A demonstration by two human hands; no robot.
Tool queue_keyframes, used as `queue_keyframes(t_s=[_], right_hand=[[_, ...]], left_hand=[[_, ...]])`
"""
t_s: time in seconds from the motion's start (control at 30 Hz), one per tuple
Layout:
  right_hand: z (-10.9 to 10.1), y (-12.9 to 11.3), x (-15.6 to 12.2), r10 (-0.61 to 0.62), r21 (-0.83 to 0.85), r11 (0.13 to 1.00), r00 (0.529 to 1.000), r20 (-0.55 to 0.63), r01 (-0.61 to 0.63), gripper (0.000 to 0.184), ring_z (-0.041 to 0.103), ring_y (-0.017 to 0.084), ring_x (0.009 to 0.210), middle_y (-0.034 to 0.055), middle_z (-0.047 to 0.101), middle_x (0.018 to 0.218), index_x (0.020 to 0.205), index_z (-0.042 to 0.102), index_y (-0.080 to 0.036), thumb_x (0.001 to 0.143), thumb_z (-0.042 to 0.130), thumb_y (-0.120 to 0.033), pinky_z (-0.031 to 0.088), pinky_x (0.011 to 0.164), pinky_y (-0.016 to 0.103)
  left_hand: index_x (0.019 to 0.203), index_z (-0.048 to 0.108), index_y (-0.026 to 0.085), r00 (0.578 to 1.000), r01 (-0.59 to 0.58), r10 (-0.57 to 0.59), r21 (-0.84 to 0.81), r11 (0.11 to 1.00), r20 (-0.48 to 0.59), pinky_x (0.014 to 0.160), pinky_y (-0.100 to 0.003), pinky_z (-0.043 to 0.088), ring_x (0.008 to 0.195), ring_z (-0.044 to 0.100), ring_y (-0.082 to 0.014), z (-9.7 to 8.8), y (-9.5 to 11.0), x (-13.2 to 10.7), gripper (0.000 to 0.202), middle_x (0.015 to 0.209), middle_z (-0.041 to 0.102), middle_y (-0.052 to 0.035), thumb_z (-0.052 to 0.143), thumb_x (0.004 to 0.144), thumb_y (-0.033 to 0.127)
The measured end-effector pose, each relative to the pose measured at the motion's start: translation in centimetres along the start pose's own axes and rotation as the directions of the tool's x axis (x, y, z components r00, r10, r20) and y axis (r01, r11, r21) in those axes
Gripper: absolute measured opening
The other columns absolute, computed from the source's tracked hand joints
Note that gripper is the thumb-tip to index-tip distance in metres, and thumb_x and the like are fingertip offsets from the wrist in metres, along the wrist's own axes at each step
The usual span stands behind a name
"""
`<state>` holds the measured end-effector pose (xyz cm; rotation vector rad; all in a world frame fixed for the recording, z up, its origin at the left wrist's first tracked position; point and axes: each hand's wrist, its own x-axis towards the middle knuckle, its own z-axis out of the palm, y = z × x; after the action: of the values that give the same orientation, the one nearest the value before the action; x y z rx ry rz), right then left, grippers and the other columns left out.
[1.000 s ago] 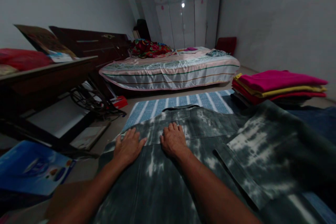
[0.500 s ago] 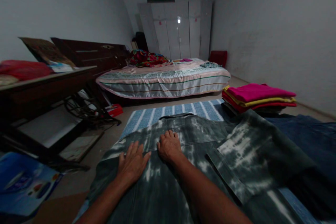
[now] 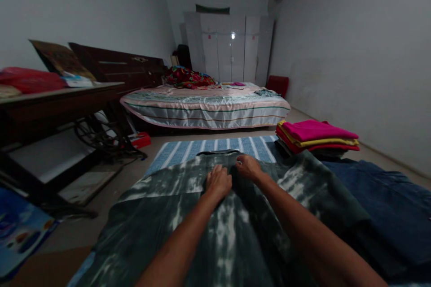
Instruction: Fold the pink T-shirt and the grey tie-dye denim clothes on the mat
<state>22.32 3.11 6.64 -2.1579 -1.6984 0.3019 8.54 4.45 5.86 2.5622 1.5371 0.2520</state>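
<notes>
A dark green tie-dye shirt (image 3: 191, 215) with pale streaks lies spread in front of me, its collar at the far end. My left hand (image 3: 218, 180) rests on the shirt's upper middle, fingers lightly bent against the cloth and not gathering it. Just to its right and farther off, my right hand (image 3: 248, 167) is closed in a pinch on the shirt near the collar. A raised fold of fabric runs from there toward me. The shirt's right part, with a pale-patched sleeve (image 3: 299, 179), lies beyond my right forearm.
Beneath is a blue striped mat (image 3: 182, 150). To the right stand a stack of folded clothes (image 3: 319, 131) and dark blue jeans (image 3: 380, 193). A bed (image 3: 208, 112) is ahead; a sewing table (image 3: 63, 103) and blue box (image 3: 20, 233) are on the left.
My left hand has moved right from lying flat on the left of the shirt. My right hand has moved right and forward, and the cloth under it is now drawn into a fold.
</notes>
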Motion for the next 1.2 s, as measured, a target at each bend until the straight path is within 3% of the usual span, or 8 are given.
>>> queue_keyframes(t_s=[0.17, 0.33, 0.43, 0.53, 0.63, 0.83, 0.93, 1.2], right_hand=[[-1.7, 6.8, 1.9, 0.157, -0.060, 0.986, 0.988, 0.013, -0.156, 0.023, 0.065, 0.022, 0.098, 0.0130, 0.070, 0.102, 0.099, 0.070, -0.018, 0.087, 0.050, -0.023, 0.043, 0.070, 0.024], [-2.4, 11.1, 4.1, 0.274, -0.079, 0.960, 0.961, 0.046, -0.270, 0.015, 0.064, 0.023, 0.097, 0.0154, 0.069, 0.098, 0.094, 0.070, -0.015, 0.085, 0.060, -0.019, 0.044, 0.071, 0.024], [-2.3, 12.3, 5.3, 0.293, -0.051, 0.956, 0.951, 0.101, -0.289, 0.019, 0.063, 0.021, 0.096, 0.0113, 0.066, 0.104, 0.100, 0.066, -0.014, 0.088, 0.062, -0.028, 0.048, 0.078, 0.031], [-2.0, 12.8, 6.5, 0.288, 0.006, 0.956, 0.942, 0.174, -0.294, 0.029, 0.061, 0.019, 0.096, 0.0071, 0.061, 0.112, 0.112, 0.059, -0.015, 0.092, 0.058, -0.036, 0.052, 0.082, 0.039], [-2.1, 13.0, 7.3, 0.283, 0.082, 0.946, 0.922, 0.264, -0.313, 0.027, 0.062, 0.018, 0.091, 0.0056, 0.061, 0.109, 0.111, 0.060, -0.015, 0.093, 0.057, -0.036, 0.053, 0.078, 0.036], [-3.9, 13.0, 6.4, 0.210, 0.300, 0.884, 0.877, 0.431, -0.359, 0.026, 0.061, 0.013, 0.061, 0.0053, 0.068, 0.074, 0.076, 0.064, -0.012, 0.089, 0.059, -0.034, 0.048, 0.058, 0.022], [-4.9, 12.2, 5.4, 0.123, 0.402, 0.842, 0.854, 0.505, -0.359, 0.028, 0.060, 0.013, 0.057, 0.0042, 0.068, 0.069, 0.070, 0.064, -0.014, 0.082, 0.064, -0.040, 0.047, 0.056, 0.022], [-4.0, 10.0, 4.0, 0.043, 0.484, 0.808, 0.854, 0.519, -0.335, 0.026, 0.054, 0.009, 0.047, 0.0000, 0.063, 0.058, 0.069, 0.064, -0.014, 0.077, 0.069, -0.038, 0.044, 0.051, 0.019]], left_hand=[[0.121, 0.059, 0.010, 0.989, 0.089, -0.094, -0.050, 0.995, -0.111, 0.108, -0.044, 0.031, 0.136, 0.036, -0.0291, 3.7, 3.0, 3.2, 0.041, 0.144, 0.045, -0.0184, 0.032, 0.092, 0.023], [0.127, 0.055, 0.014, 0.969, 0.029, -0.052, -0.097, 0.995, -0.242, 0.113, -0.044, 0.021, 0.139, 0.032, -0.0266, 7.2, 2.1, 3.7, 0.042, 0.145, 0.045, -0.0151, 0.032, 0.093, 0.022], [0.127, 0.056, 0.015, 0.965, 0.013, -0.035, -0.085, 0.996, -0.261, 0.113, -0.045, 0.021, 0.138, 0.033, -0.0262, 7.9, 1.6, 3.7, 0.043, 0.143, 0.048, -0.0136, 0.032, 0.092, 0.022], [0.127, 0.056, 0.017, 0.963, -0.006, -0.011, -0.062, 0.998, -0.269, 0.113, -0.046, 0.021, 0.138, 0.033, -0.0261, 8.1, 1.6, 3.7, 0.043, 0.142, 0.049, -0.0118, 0.032, 0.092, 0.023], [0.127, 0.056, 0.018, 0.961, -0.018, 0.001, -0.058, 0.998, -0.278, 0.113, -0.045, 0.021, 0.137, 0.034, -0.0262, 8.1, 1.6, 3.6, 0.043, 0.141, 0.050, -0.0115, 0.033, 0.092, 0.025], [0.127, 0.056, 0.012, 0.970, -0.015, -0.016, -0.126, 0.992, -0.243, 0.113, -0.047, 0.019, 0.137, 0.033, -0.0290, 7.6, 2.0, 3.3, 0.044, 0.141, 0.049, -0.0153, 0.036, 0.089, 0.023], [0.124, 0.058, 0.011, 0.970, -0.005, -0.029, -0.139, 0.990, -0.241, 0.113, -0.048, 0.019, 0.137, 0.034, -0.0296, 7.4, 2.2, 3.2, 0.043, 0.140, 0.050, -0.0163, 0.036, 0.089, 0.022], [0.121, 0.060, 0.011, 0.966, -0.008, -0.019, -0.101, 0.995, -0.258, 0.111, -0.049, 0.021, 0.135, 0.036, -0.0305, 7.6, 2.3, 3.4, 0.041, 0.138, 0.052, -0.0169, 0.037, 0.089, 0.024]])
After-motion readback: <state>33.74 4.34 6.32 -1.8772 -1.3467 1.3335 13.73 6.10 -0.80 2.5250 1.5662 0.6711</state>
